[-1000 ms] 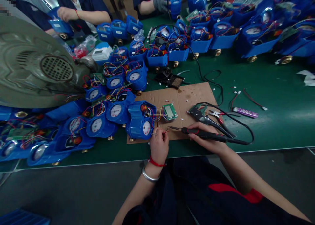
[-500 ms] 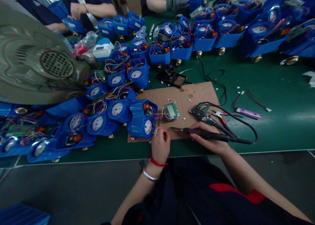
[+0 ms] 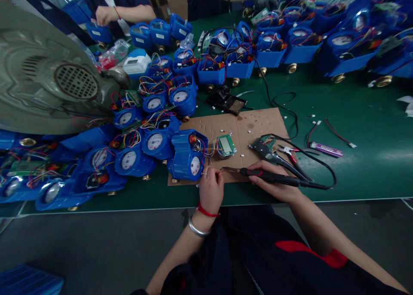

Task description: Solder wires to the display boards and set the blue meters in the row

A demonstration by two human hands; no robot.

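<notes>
Right hand [image 3: 278, 192]: fingers wrapped around the soldering iron [image 3: 271, 177], a smooth black handle with red trim and a slim metal tip angled at the other hand.
Left hand [image 3: 211, 190]: thumb and fingertips pinched together on a thin red wire [image 3: 221, 171], with the iron's tip right by it. Can't tell if they touch.
Circuit board [image 3: 231, 137]: just beyond the left-hand grip, a flat green rectangle with a grey screen, multicolored leads running off one side.
Blue meter [image 3: 184, 160]: left of the pinch, glossy molded plastic with a round white dial, those leads going into its open box part.
Cardboard [image 3: 209, 126]: under the work, matte brown, stained and kinda scruffy.
Wire stripper [image 3: 263, 148]: just beyond the right-hand grip, chunky and dark, next to red-handled pliers [image 3: 292, 156].
Purple cylinder [image 3: 327, 150]: farther right of that grip, shiny wrap, on the smooth green tabletop [image 3: 361, 178].
Iron stand [image 3: 229, 103]: beyond the board, black with a rough tan pad.
Black cable [image 3: 329, 170]: rubbery loop curling off the handle's back end.
Other meters [image 3: 155, 143]: a pile of shiny blue ones left of the left-hand pinch, more in rows beyond it, brass fittings poking out.
</notes>
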